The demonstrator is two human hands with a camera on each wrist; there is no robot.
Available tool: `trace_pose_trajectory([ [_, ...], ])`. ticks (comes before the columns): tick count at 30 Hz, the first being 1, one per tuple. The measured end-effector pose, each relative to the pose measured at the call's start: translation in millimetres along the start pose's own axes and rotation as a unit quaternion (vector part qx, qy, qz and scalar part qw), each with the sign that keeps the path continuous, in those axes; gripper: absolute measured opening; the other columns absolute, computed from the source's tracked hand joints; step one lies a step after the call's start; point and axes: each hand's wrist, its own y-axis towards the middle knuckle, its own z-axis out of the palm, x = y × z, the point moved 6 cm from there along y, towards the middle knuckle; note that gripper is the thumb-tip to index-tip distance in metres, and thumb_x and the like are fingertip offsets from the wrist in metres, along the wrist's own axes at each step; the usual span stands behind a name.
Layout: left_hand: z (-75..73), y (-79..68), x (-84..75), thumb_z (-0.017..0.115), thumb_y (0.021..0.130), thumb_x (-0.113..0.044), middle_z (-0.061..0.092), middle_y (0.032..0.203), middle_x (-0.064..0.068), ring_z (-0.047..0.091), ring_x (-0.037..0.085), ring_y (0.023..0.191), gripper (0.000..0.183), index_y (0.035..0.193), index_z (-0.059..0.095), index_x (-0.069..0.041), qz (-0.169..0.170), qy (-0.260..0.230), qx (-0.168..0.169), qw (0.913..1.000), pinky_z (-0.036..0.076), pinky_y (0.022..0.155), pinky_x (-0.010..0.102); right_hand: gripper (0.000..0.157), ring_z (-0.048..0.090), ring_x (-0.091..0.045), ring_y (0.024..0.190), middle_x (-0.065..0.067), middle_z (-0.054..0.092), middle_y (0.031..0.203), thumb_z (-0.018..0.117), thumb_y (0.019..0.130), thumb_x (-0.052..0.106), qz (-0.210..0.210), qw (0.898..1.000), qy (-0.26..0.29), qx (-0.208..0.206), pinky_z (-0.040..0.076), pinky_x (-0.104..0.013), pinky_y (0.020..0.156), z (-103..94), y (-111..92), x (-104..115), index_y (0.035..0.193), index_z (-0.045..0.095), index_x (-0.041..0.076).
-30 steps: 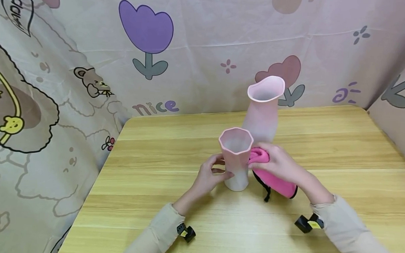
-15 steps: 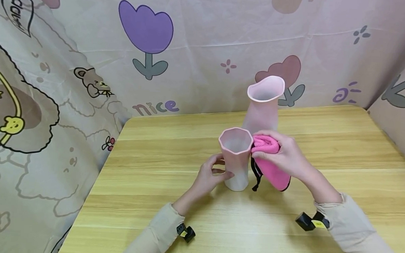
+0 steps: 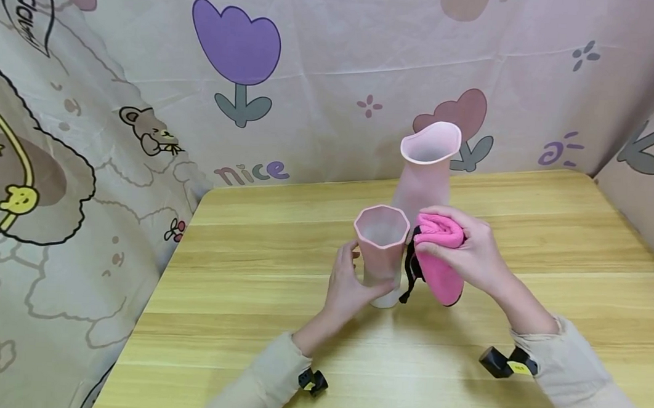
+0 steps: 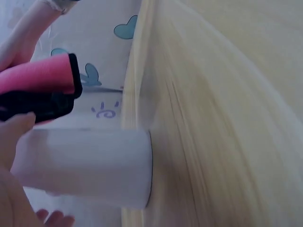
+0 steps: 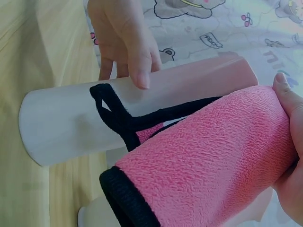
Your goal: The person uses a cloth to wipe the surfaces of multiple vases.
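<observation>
A small vase (image 3: 381, 259) with an eight-sided rim, pink fading to white, stands upright on the table. Around its lower part my left hand (image 3: 349, 291) holds it, thumb across the front and fingers at the far left side. In the right wrist view that thumb lies against the vase wall (image 5: 61, 123). My right hand (image 3: 480, 252) grips a rolled pink towel (image 3: 440, 274) by its upper end, just right of the vase. Black edging and a black hanging loop (image 5: 111, 111) trim the towel. Its lower end hangs above the tabletop.
A taller pink vase (image 3: 425, 184) with a wavy rim stands behind the towel and right hand, its base hidden. The wooden table (image 3: 258, 250) meets a printed cloth backdrop (image 3: 333, 93) at its back edge. Another cloth (image 3: 82, 216) hangs along the left.
My right hand has lifted the towel up and slightly away to the right of the small vase. My left hand has shifted right, its thumb reaching further across the vase front.
</observation>
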Motion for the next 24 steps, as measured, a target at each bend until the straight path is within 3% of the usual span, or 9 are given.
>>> trace_pose_trajectory([
  [4, -0.1, -2.7, -5.8, 0.082, 0.058, -0.044, 0.046, 0.111, 0.001, 0.047, 0.022, 0.097, 0.083, 0.121, 0.040, -0.010, -0.001, 0.039, -0.061, 0.9974, 0.043, 0.077, 0.028, 0.050, 0.058, 0.001, 0.085, 0.018, 0.062, 0.095, 0.079, 0.061, -0.005, 0.009, 1.000, 0.000, -0.001, 0.047, -0.011, 0.073, -1.5, -1.5, -3.0, 0.108, 0.063, 0.002],
  [8, 1.8, -3.8, -7.5, 0.082, 0.057, -0.044, 0.045, 0.102, -0.001, 0.046, 0.017, 0.090, 0.077, 0.113, 0.042, -0.011, -0.001, 0.060, -0.088, 0.9943, 0.042, 0.071, 0.024, 0.050, 0.058, 0.002, 0.086, 0.020, 0.061, 0.095, 0.079, 0.061, -0.005, 0.014, 1.000, 0.000, -0.002, 0.047, -0.010, 0.073, -1.6, -2.7, -5.9, 0.108, 0.063, 0.002],
  [15, 7.4, -4.4, -3.7, 0.081, 0.059, -0.044, 0.046, 0.098, -0.002, 0.049, 0.020, 0.088, 0.071, 0.109, 0.042, -0.013, -0.018, 0.057, -0.089, 0.9942, 0.040, 0.068, 0.023, 0.050, 0.059, 0.001, 0.087, 0.020, 0.062, 0.094, 0.079, 0.061, -0.007, 0.015, 1.000, 0.010, -0.008, 0.047, -0.011, 0.074, -2.7, -3.0, -6.3, 0.108, 0.063, 0.001],
  [20, 4.6, -4.2, -5.2, 0.083, 0.059, -0.037, 0.051, 0.100, 0.000, 0.052, 0.020, 0.087, 0.068, 0.110, 0.046, -0.010, -0.003, 0.043, -0.091, 0.9949, 0.043, 0.071, 0.026, 0.049, 0.058, 0.002, 0.088, 0.022, 0.061, 0.094, 0.078, 0.062, -0.006, 0.019, 1.000, 0.005, -0.006, 0.047, -0.011, 0.075, -6.4, -4.2, -7.8, 0.108, 0.062, 0.001],
  [24, 1.2, -2.7, -4.5, 0.082, 0.061, -0.031, 0.056, 0.103, 0.002, 0.053, 0.018, 0.090, 0.065, 0.112, 0.050, -0.008, 0.024, 0.015, -0.070, 0.9971, 0.047, 0.075, 0.032, 0.049, 0.058, 0.002, 0.089, 0.020, 0.062, 0.094, 0.078, 0.062, -0.007, 0.027, 1.000, 0.011, -0.006, 0.047, -0.010, 0.076, -9.0, -5.8, -10.2, 0.108, 0.062, -0.001],
])
